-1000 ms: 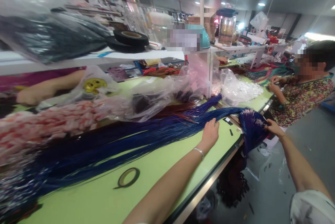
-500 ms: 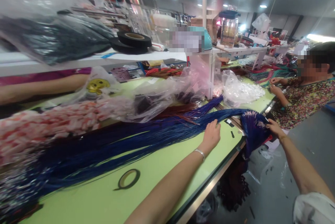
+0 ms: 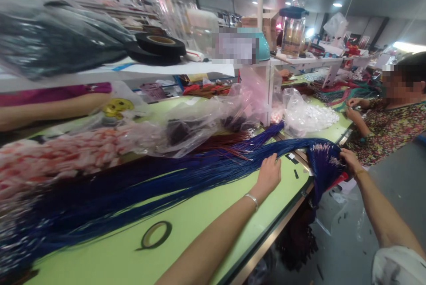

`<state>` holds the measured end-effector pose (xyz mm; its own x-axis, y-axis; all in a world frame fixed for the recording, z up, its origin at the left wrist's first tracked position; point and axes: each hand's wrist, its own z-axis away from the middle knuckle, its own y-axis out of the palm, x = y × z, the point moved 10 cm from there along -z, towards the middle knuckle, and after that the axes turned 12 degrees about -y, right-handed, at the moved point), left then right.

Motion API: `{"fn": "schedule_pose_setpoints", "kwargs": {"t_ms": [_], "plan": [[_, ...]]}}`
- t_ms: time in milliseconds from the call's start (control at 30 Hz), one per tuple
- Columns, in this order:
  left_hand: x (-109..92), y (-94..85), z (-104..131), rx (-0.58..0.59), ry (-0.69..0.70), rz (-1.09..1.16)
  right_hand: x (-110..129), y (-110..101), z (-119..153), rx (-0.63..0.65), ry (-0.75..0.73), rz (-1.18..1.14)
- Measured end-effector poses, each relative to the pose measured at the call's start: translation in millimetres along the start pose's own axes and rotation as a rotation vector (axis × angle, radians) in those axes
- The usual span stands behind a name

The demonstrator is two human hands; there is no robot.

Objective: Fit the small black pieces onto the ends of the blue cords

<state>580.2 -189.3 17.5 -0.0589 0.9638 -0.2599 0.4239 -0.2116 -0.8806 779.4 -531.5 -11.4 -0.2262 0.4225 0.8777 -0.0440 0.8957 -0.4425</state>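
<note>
Since the blue wires (image 3: 173,183) stretch along the green tabletop (image 3: 199,205) and droop over its edge at the right, I'd line the whole run up straight, clear of that roll of black tape (image 3: 155,235). Left hand (image 3: 270,174) sits right by the near side of the wires, fingers bent and close together, can't tell if they're gripping any; a light, flat palm there would probably help against tangles. Right hand (image 3: 351,160) has its fingers curled at the fanned-out end, can't tell how firmly, and a gentle pinch seems smart so nothing slips. Lookswise: blurry silvery flecks far left, dark glossy blue through the middle, then a purplish hanging fan with pale tips
</note>
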Motion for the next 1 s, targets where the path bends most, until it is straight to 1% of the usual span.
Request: {"fn": "schedule_pose_setpoints", "kwargs": {"t_ms": [100, 200, 267, 433, 600, 633, 700, 767, 833, 900, 1000], "plan": [[0, -0.1, 0, 0.004, -0.004, 0.003, 7, 1, -8, 0.008, 0.006, -0.057], [-1, -1.9, 0, 0.002, -0.003, 0.015, 14, 1, -10, -0.001, 0.015, -0.135], [-1, -3.3, 0, 0.004, -0.004, 0.017, 18, 2, -8, 0.008, 0.008, -0.195], [-2, -5.9, -1, 0.016, -0.002, -0.004, 25, 8, -2, 0.091, -0.035, -0.324], [-3, -5.4, -1, 0.01, 0.004, -0.032, 24, 2, 2, 0.085, -0.018, -0.363], [-2, -5.2, -1, 0.006, 0.003, -0.03, 27, 3, 3, 0.106, -0.018, -0.349], [-2, -4.8, 0, -0.002, 0.001, -0.021, 33, 10, 3, 0.207, -0.002, -0.265], [-1, -4.7, 0, -0.007, 0.003, -0.009, 39, 20, 2, 0.345, 0.021, -0.115], [-1, -5.3, 0, -0.012, 0.005, 0.002, 46, 25, -3, 0.43, 0.009, 0.048], [-1, -6.3, -1, -0.016, 0.005, 0.006, 51, 23, -12, 0.423, -0.026, 0.197], [-1, -7.1, -1, -0.018, 0.004, -0.002, 48, 11, -22, 0.318, -0.031, 0.371]]}}
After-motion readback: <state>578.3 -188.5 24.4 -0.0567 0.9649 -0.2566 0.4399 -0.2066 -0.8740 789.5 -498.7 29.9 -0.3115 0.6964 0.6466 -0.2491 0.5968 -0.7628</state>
